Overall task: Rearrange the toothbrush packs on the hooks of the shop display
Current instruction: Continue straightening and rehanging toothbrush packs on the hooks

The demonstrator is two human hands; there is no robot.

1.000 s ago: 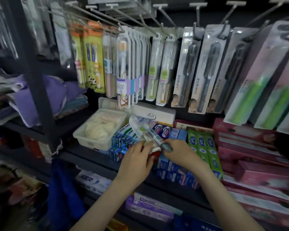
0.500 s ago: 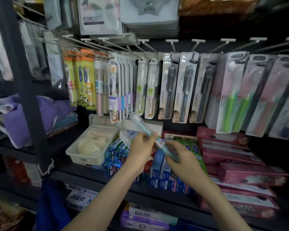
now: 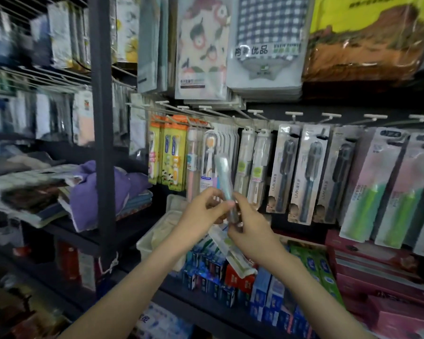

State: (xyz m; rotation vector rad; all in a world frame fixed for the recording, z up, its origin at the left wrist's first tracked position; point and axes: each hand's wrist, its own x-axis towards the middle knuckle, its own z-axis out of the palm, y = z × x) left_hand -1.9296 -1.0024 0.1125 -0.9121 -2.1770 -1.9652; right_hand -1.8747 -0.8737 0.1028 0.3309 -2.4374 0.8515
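A slim clear pack with a teal toothbrush stands upright in front of the display. My left hand pinches its middle from the left, and my right hand grips its lower end from the right. Behind it hang rows of toothbrush packs on white hooks: yellow-orange packs, clear packs with an orange-headed brush, green-labelled packs, dark-brush packs and green-handled packs. Another white and green toothbrush pack lies slanted on the boxes below my hands.
Toothpaste boxes and red boxes fill the shelf below the hooks, beside a white plastic tub. A black upright post stands to the left, with purple cloth behind it. Bagged textiles hang above.
Both hands rose from the toothpaste shelf with the teal pack and turned it from slanted to upright. The view tilted up and left.
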